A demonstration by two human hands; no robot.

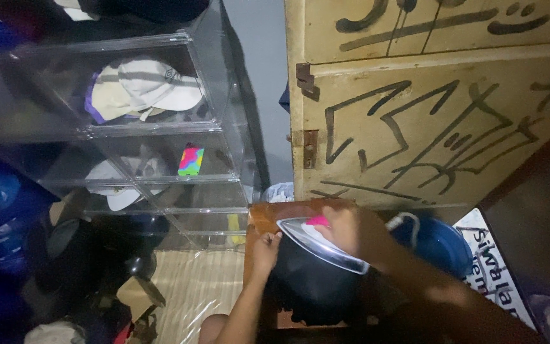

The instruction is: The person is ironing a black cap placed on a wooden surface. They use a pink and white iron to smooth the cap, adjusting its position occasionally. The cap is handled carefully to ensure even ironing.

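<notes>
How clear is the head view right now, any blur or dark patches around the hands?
Head view: dim overall; the right hand on the iron is motion-blurred, the dark cloth shows almost no detail, the left hand is sharper, and the clear shelves catch soft glare.

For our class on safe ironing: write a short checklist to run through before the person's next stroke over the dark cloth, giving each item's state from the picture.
1. Right hand has its grip on the iron: ok.
2. Left hand pins the edge of the dark cloth, apart from the iron: ok.
3. Cloth lies flat: cannot tell, too dark.
4. White cord clear of the soleplate: ok, it loops behind.
5. Blue basin clear of the stroke: not ok, close beside.
</notes>
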